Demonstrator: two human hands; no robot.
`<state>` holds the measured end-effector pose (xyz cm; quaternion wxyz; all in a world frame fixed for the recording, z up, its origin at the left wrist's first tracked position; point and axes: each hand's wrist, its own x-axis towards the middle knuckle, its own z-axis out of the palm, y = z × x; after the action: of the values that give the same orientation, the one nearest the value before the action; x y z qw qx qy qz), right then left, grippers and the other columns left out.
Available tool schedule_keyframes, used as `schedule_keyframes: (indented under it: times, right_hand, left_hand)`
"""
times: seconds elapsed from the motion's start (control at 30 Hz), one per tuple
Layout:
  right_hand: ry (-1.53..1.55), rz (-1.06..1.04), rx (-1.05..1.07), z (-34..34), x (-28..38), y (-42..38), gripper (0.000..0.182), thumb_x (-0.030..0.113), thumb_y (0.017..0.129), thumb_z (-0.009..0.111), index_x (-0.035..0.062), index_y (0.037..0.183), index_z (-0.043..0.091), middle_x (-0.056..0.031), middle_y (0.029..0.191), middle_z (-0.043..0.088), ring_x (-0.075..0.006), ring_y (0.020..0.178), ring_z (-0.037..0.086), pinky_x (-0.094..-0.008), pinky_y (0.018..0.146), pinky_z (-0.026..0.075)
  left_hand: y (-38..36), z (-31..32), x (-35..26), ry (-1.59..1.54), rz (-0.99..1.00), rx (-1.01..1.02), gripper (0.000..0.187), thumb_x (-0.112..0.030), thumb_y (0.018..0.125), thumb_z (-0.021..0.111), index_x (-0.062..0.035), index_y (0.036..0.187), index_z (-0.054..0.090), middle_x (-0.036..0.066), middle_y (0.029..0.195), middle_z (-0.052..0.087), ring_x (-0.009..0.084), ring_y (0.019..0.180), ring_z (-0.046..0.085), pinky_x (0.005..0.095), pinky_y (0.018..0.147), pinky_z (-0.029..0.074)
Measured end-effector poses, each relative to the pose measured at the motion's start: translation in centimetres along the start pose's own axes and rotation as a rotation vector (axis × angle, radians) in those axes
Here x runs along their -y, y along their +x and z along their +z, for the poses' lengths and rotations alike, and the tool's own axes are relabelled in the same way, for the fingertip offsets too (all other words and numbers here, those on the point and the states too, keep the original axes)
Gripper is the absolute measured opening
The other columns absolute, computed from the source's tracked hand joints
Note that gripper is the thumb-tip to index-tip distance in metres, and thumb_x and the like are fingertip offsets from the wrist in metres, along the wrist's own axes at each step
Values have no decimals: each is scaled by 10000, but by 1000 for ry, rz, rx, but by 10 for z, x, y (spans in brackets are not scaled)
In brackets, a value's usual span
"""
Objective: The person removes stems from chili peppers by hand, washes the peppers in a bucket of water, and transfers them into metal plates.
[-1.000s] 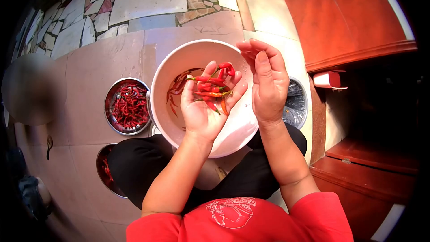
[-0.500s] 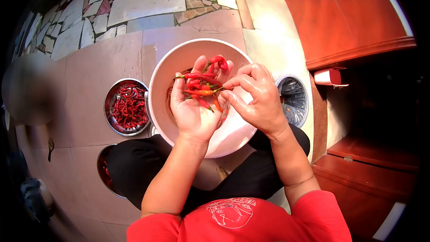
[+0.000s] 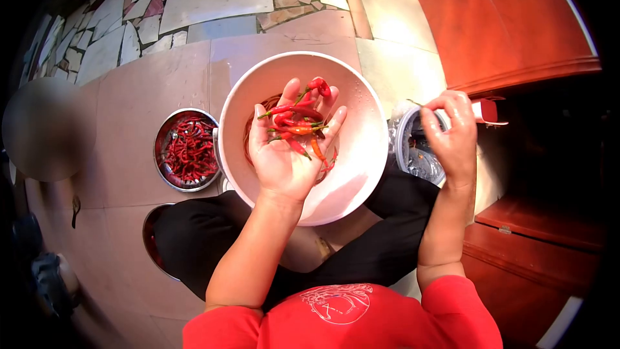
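Over pink basin (image 3: 361,155), red chillies (image 3: 298,123) heaped on open, cupped left hand (image 3: 284,155), fingers spread. Right hand (image 3: 452,136) pinched shut above plastic-lined bin (image 3: 410,148); contents, if any, cannot be told. Risk judged: chillies spilled if palm tilted, none gripped.

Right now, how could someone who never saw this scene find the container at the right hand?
Start at the big white basin in the middle of the floor. Just beyond its right rim stands a smaller round container lined with a shiny plastic bag, under the right hand. Unlike the steel bowl on the left, it shows no heap of red chillies.
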<state>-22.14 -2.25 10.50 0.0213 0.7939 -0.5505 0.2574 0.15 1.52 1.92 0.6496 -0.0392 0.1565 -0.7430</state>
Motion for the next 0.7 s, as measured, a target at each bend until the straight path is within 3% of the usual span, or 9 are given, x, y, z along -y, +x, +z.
schedule_keyframes:
  times: [0.1,0.13,0.2,0.27,0.33,0.4,0.47,0.53,0.7]
  right_hand:
    - [-173,458,237,-12,-85,-31,190,172,751,667,53,896,640,-130,946,618,-304,907,596,-385,812,458]
    - [-266,488,277,-6,-111,-45,308,210,754,678,65,1023,644,-137,1036,621,-285,946,602,-366,825,465]
    - [-271,389,195,7,-135,-58,411,260,765,684,67,1121,618,-141,1067,617,-263,956,607,-341,826,468]
    - [48,422,162,8,-78,-28,340,203,785,680,22,1069,632,-129,998,635,-220,888,619,-312,792,475]
    - [504,336,53,21,-16,-12,123,0,801,635,-33,917,659,-99,855,643,-140,774,604,-240,713,470]
    - [531,114,125,31,25,-10,129,-6,776,666,-6,906,672,-97,874,631,-158,787,606,-255,711,484]
    - [561,-61,168,40,57,-9,214,10,730,710,35,940,677,-100,888,605,-196,771,612,-283,682,500]
    - [574,-87,199,47,76,-13,288,20,688,738,55,967,680,-89,854,584,-199,782,594,-283,693,475]
    - [435,-59,224,56,83,-17,198,64,722,711,55,915,668,-95,848,578,-231,780,593,-305,636,484]
  left_hand:
    - [-1,1,-3,-9,9,-5,479,-388,940,401,-69,1287,489,186,1330,464,373,1323,319,568,1110,183]
    - [-2,1,-3,-15,4,-19,481,-388,940,402,-67,1289,485,187,1327,466,374,1322,318,567,1111,183]
    - [-2,2,-2,-22,4,-12,493,-396,943,393,-64,1299,471,188,1330,462,376,1323,316,562,1112,185]
    - [-1,4,2,-42,7,-51,505,-407,948,377,-63,1309,458,189,1333,458,375,1322,316,557,1111,192]
    - [-2,4,4,-27,-1,-62,510,-411,950,370,-64,1314,454,187,1335,457,374,1321,318,557,1106,202]
    - [-3,4,6,-6,-16,-71,514,-416,952,363,-66,1318,449,185,1336,456,373,1320,321,557,1102,211]
    - [-4,2,8,33,-30,-89,551,-477,958,338,-60,1291,475,178,1297,488,339,1252,413,475,1064,315]
    - [-3,-2,11,89,-33,-72,553,-467,960,339,-45,1291,472,184,1291,490,332,1244,422,456,1059,326]
    - [-6,0,16,97,-31,-90,564,-444,963,340,-1,1290,460,201,1280,494,306,1218,447,409,1044,352]
